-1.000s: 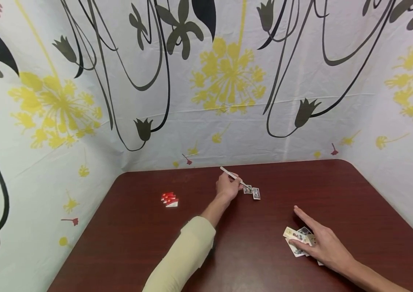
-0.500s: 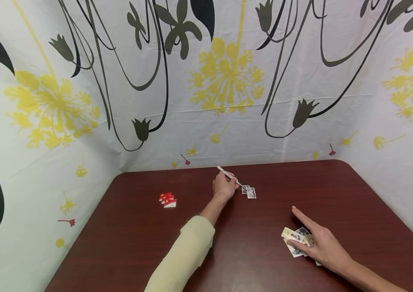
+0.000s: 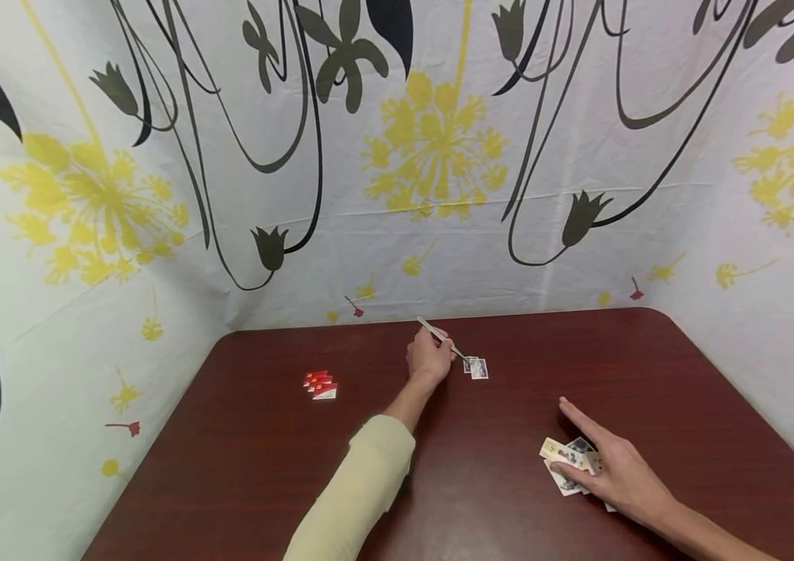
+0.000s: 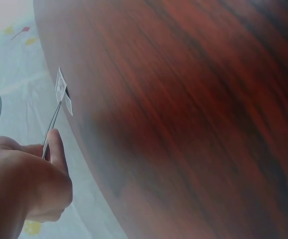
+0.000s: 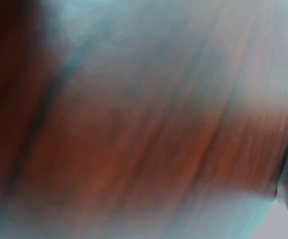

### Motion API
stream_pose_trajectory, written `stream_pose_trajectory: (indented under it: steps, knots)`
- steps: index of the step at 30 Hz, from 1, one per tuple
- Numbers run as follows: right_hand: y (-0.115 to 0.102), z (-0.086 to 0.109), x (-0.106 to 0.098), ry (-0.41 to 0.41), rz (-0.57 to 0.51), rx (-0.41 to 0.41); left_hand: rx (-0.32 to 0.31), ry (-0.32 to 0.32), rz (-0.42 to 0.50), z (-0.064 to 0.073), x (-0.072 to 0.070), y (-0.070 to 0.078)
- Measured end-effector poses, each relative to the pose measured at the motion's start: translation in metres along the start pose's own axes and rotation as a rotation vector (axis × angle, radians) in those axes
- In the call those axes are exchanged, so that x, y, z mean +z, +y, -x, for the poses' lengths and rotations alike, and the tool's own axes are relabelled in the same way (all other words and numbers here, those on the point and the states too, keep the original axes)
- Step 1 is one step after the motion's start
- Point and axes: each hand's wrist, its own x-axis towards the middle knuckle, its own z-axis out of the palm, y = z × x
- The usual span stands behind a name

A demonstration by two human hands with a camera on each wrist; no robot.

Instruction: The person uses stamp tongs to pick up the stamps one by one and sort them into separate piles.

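Observation:
My left hand (image 3: 428, 357) grips a pair of tweezers (image 3: 428, 325) near the table's far edge. At the tips is a small white-bordered stamp (image 3: 480, 369), which overlaps a second stamp (image 3: 467, 369). In the left wrist view, the tweezers (image 4: 49, 128) meet the lower end of the upper stamp (image 4: 60, 83), tilted above the other stamp (image 4: 68, 105). My right hand (image 3: 624, 471) rests over a loose pile of stamps (image 3: 565, 454) at the right, thumb across them and fingers extended, hiding part of the pile. The right wrist view is mostly blurred tabletop.
Several overlapping red-and-white stamps (image 3: 324, 393) lie on the left part of the dark red table (image 3: 242, 467). A floral-patterned cloth (image 3: 347, 195) stands behind the table and along both sides.
The stamp at the tweezers has turned and shifted left, so it overlaps the stamp beside it. My right hand stays on its pile. The head view has shifted slightly.

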Motion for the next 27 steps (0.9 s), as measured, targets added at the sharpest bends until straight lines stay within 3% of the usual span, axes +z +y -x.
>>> stream_pose_trajectory:
  steps: [12,27]
  knots:
    - [0.0016,0.0009,0.0005,-0.016,0.004,0.018,-0.003,0.002,0.011,-0.0009,0.0006,-0.0022]
    - [0.0004,0.0005,-0.0005,-0.011,-0.002,0.004,0.029,0.048,0.020,0.0028,-0.0038,-0.0010]
